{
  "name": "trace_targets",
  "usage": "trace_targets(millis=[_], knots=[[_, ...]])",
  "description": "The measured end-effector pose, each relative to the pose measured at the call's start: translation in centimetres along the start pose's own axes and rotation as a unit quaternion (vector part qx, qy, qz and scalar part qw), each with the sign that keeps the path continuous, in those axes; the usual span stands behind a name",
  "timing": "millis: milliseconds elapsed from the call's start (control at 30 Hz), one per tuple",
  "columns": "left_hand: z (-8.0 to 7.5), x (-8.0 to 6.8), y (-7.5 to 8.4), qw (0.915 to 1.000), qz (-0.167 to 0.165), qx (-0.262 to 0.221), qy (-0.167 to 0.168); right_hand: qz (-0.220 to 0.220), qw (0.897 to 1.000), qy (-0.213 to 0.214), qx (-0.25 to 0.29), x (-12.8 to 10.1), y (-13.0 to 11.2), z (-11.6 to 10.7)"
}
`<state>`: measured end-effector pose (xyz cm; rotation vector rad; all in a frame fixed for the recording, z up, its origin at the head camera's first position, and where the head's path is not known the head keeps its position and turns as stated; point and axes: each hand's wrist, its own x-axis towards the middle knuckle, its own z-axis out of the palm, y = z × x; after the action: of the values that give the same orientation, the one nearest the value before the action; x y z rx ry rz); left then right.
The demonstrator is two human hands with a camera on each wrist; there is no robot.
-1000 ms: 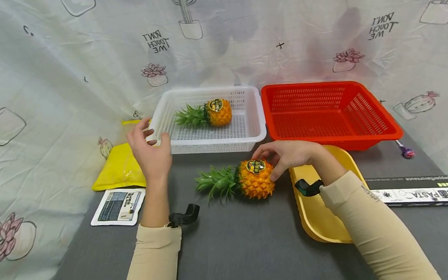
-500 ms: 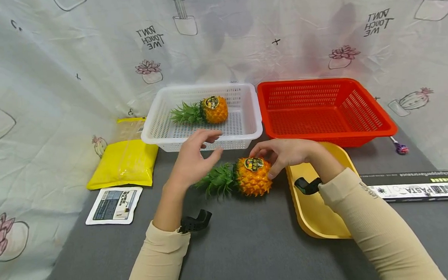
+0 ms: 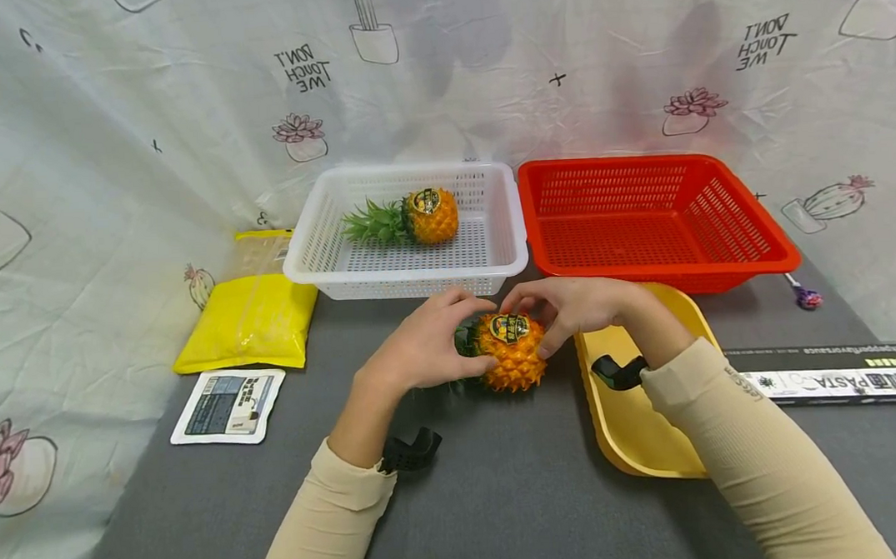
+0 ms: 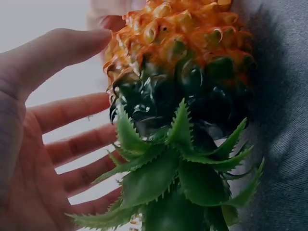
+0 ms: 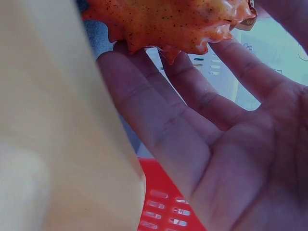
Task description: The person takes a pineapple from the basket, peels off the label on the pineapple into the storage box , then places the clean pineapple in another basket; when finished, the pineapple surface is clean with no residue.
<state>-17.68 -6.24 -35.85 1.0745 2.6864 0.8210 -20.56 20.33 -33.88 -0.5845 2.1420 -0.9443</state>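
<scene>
A small orange pineapple (image 3: 513, 360) with green leaves and a black label lies on the grey table, its crown toward the left. At its base end, my right hand (image 3: 579, 309) holds it with curled fingers and thumb. From the crown side, my left hand (image 3: 427, 343) reaches about it, thumb near the front and fingers behind, hiding most of the leaves in the head view. In the left wrist view, the left fingers (image 4: 77, 108) are fairly straight beside the pineapple (image 4: 178, 43). The right wrist view shows right fingers (image 5: 149, 101) at its spiky base (image 5: 163, 24).
A white basket (image 3: 418, 274) at the back holds another pineapple (image 3: 432, 217). Beside it stands a red basket (image 3: 665, 257). A yellow tray (image 3: 653, 437) lies under the right forearm. Yellow bag (image 3: 251, 326) and white packet (image 3: 228, 406) lie left; pasta box (image 3: 843, 375) and lollipop (image 3: 807, 297) right.
My left hand has come from beside the white basket, moving right and down to the pineapple's crown end. The right hand and pineapple have stayed in place.
</scene>
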Motion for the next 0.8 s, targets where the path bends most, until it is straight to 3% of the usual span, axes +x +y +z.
trace_targets(millis=[200,467,800], knots=[[0.1,0.1,0.3,0.9989,-0.026,0.033,-0.018,-0.004,1.000,0.001,0.005,0.0,-0.3,0.1],[0.2,0.2,0.5,0.9985,-0.037,0.033,-0.022,0.000,1.000,0.009,-0.029,-0.6,-0.9,-0.1],[0.3,0.2,0.7,0.9984,-0.042,0.017,-0.032,0.012,0.993,0.110,-0.043,-1.2,-1.2,-0.1]])
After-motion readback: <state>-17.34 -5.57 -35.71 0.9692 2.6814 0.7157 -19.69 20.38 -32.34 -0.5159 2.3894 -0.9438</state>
